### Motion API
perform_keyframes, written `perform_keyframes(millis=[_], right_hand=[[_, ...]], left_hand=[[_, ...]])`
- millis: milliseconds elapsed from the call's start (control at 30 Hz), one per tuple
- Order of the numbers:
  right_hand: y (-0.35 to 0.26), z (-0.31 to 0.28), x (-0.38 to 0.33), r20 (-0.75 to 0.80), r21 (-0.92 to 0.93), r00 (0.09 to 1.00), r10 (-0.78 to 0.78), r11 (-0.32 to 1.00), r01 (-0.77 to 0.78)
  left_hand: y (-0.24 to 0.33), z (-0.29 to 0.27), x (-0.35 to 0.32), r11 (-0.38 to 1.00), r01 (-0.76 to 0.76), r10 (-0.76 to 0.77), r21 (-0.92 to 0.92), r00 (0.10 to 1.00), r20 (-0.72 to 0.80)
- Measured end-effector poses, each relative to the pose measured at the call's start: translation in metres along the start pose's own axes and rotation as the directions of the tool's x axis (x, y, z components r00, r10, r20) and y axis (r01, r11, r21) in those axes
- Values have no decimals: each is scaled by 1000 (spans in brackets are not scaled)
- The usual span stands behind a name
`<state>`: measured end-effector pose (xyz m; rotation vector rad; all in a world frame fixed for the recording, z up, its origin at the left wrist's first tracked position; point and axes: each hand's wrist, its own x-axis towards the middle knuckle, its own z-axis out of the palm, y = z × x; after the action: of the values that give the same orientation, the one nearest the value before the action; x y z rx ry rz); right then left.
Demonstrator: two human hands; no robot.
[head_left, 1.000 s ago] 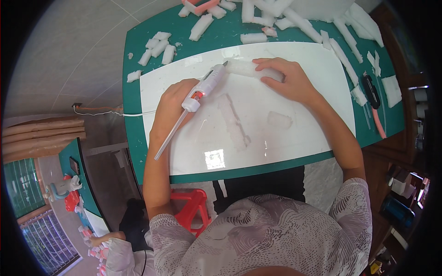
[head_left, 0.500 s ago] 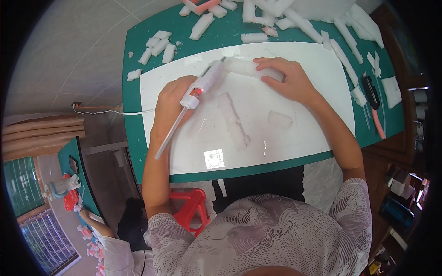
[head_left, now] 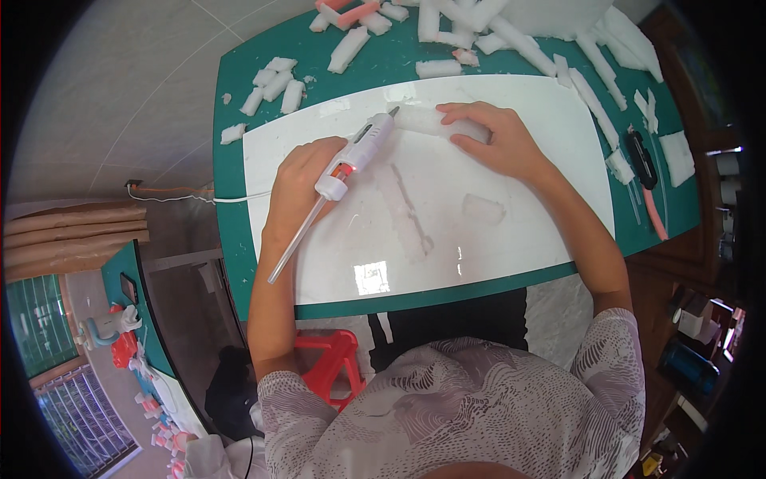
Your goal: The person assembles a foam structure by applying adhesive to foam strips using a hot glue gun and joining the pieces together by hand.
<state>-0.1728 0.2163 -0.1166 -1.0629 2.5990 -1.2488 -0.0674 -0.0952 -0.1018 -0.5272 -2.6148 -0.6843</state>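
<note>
My left hand (head_left: 299,180) grips a white glue gun (head_left: 356,153) with a clear glue stick sticking out of its back toward me. The gun's nozzle touches the left end of a white foam strip (head_left: 427,121) lying on the white board (head_left: 519,239). My right hand (head_left: 495,140) lies flat over the right part of that foam strip and holds it down. Old glue smears (head_left: 411,211) mark the board in front of both hands.
The board lies on a green table (head_left: 231,199). Many white foam pieces (head_left: 275,84) and strips (head_left: 495,32) lie along its far edge. A black and pink cutter (head_left: 645,176) rests at the right. The gun's white cord (head_left: 183,197) runs off the left edge. A red stool (head_left: 327,359) stands below.
The left hand and glue gun have shifted slightly along the foam strip's end; the right hand stays pressed on the strip.
</note>
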Motion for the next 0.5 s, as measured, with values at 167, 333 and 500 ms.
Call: perform_keyframes(millis=[167,333,500], right_hand=[[2,1,-1,-16,-34,998,-53,998,53],[0,0,-1,-7,-19,999,-36,999,36],[1,0,-1,-6,-25,1000,-27,999,27]], left_hand=[[0,0,0,1000,-12,11,7,1000,8],[4,-2,2,998,61,-62,6,996,60],[3,0,1,998,61,-62,11,996,57]])
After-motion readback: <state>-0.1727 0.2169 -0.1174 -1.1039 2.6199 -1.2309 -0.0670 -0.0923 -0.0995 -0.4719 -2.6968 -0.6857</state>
